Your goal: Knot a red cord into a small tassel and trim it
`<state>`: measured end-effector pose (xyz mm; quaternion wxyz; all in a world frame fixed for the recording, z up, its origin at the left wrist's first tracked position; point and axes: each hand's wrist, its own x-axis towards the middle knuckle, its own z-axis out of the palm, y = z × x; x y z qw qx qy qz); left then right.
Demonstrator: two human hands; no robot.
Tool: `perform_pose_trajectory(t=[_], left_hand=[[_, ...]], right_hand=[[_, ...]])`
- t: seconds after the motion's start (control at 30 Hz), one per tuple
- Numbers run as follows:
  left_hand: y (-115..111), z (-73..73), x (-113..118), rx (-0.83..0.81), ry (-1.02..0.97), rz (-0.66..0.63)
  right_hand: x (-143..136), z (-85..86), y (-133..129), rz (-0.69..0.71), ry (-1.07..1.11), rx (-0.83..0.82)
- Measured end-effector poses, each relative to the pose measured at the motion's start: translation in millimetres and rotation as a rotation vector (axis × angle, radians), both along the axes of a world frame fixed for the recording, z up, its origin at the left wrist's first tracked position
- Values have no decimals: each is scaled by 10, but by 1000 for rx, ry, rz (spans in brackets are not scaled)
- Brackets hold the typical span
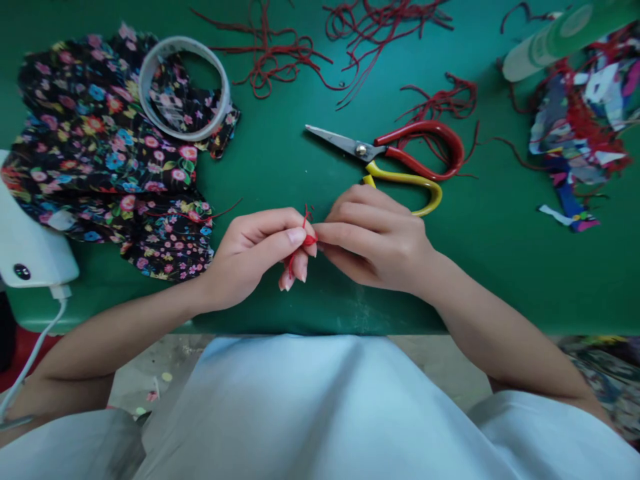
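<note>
My left hand (265,250) pinches a small looped piece of red cord (310,239) between thumb and forefinger, with strands trailing above and below the fingers. Close against it, my right hand (377,237) has its thumb and fingertips pressed together at the cord's right side; what they grip there is too small to make out. Scissors (367,150) with one red and one yellow handle lie just beyond my right hand, which partly covers the yellow handle.
Black floral fabric (100,133) lies at the left, a tape roll (145,87) on it. A white power bank (45,257) with a cable sits at the left edge. Red cords (270,57) are strewn at the back. A bottle (545,50) and fabric scraps (565,120) lie right.
</note>
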<state>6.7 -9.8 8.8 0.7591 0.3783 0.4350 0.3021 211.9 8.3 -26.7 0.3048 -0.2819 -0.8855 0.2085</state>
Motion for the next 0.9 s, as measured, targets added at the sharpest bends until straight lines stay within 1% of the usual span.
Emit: perform_pose_trajectory(t=[0.13,0.3,0.37,0.43,0.5,0.57,0.63,0.7,0.8,0.9], left_hand=[[4,30,10,-27,-85,17],[9,31,0,-31,-161,56],[11,22,-8,-27,-169,58],[16,14,-11,-15,-191,61],[19,9,-8,4,-225,59],[17,6,-3,20,-247,55],[8,2,-2,22,-238,45],[-8,-8,-11,11,-208,17],[-33,-31,-35,-8,-175,-54],[-42,-50,-52,-2,-180,-99]], right_hand=[[-37,-2,-21,-31,36,81],[51,28,61,-11,-136,267],[95,50,97,-5,-161,374],[120,77,113,-17,-162,423],[120,106,105,-48,-144,349],[94,135,77,-74,-90,179],[51,159,42,-60,18,5],[2,175,9,-21,127,-129],[-62,179,-23,36,236,-240],[-100,174,-33,88,334,-293]])
